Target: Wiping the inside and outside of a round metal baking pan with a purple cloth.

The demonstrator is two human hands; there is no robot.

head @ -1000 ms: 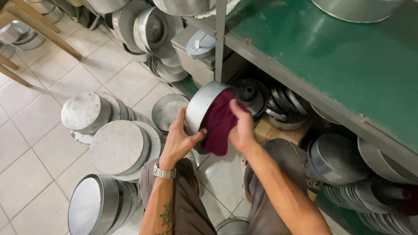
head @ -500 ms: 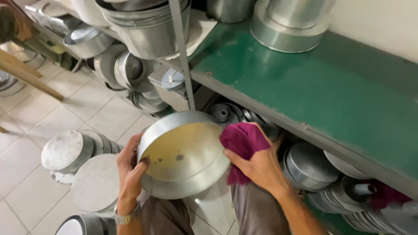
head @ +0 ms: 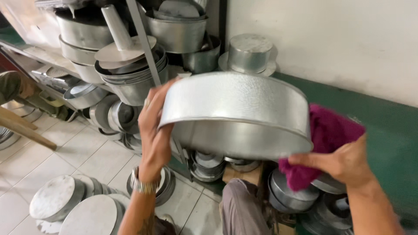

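Overhead, left hand (head: 154, 135) gripping round metal pan (head: 237, 113), right hand (head: 344, 163) clutching magenta cloth (head: 326, 139)

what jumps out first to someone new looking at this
A big round metal pan fills the middle of the view, held bottom up over the green shelf. The left hand grips its left rim, and the right hand presses a magenta cloth against its right side. Behind and below, stacked metal pans crowd the racks and the tiled floor.
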